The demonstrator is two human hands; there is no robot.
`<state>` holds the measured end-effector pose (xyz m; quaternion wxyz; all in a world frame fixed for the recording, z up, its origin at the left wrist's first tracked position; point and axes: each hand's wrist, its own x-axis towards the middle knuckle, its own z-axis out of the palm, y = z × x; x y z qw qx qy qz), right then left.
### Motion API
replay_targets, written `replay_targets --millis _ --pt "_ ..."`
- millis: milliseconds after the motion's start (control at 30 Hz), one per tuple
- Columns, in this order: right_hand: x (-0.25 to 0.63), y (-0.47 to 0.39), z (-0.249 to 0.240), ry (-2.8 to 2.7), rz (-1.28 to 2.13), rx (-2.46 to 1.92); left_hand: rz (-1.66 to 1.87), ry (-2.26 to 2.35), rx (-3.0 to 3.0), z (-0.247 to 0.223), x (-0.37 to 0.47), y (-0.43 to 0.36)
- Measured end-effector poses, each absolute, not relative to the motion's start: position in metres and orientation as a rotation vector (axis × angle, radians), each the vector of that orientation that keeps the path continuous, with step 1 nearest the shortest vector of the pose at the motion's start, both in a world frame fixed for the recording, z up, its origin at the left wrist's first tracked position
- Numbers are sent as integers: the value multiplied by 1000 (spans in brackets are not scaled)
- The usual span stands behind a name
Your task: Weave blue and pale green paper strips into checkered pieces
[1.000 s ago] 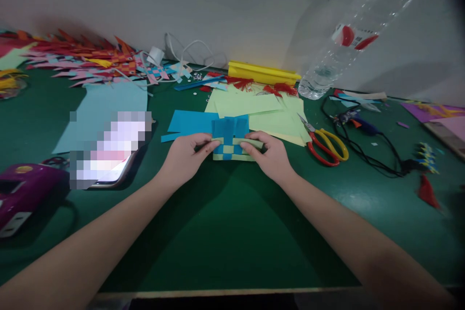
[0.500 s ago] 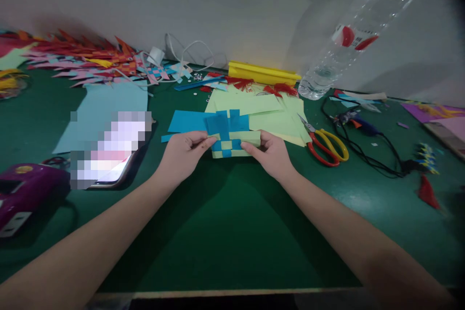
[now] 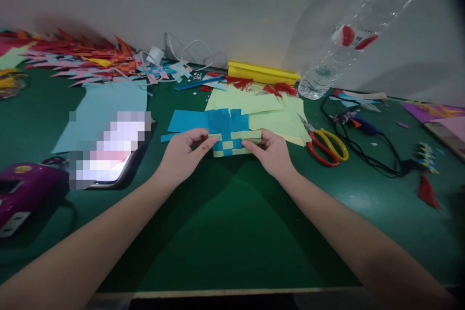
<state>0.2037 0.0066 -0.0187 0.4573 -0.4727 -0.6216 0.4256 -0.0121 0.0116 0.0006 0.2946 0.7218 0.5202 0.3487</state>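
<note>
Between my two hands is a small weave of blue and pale green paper strips, checkered along its lower part, with blue strip ends standing up at the back. My left hand pinches its left edge between thumb and fingers. On the right edge, my right hand grips it the same way, thumb on top. Behind the weave lie blue paper and a stack of pale green sheets. Fingertips under the weave are hidden.
Right of my hands lie scissors with red and yellow handles and a black cord. A clear bottle stands at the back. Leftward are a phone, a purple device, light blue paper and folded paper pieces.
The weave looks slightly flatter and tilted away, with its lower edge raised a little. Both hands keep their grip and have barely moved.
</note>
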Motion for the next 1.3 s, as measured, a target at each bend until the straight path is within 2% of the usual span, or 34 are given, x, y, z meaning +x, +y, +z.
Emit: replay_targets --millis 300,467,667,1300 --pt "204 6 -22 -1678 874 -1235 1091 1364 1801 -2 -14 11" --pt "203 4 -18 -1711 868 -1225 1044 1557 1897 0 -15 11" --pt "203 3 -15 -1713 817 -1242 1046 1531 1932 3 -13 10" --pt "203 3 -17 -1685 919 -1251 949 1369 1910 -1 -14 10"
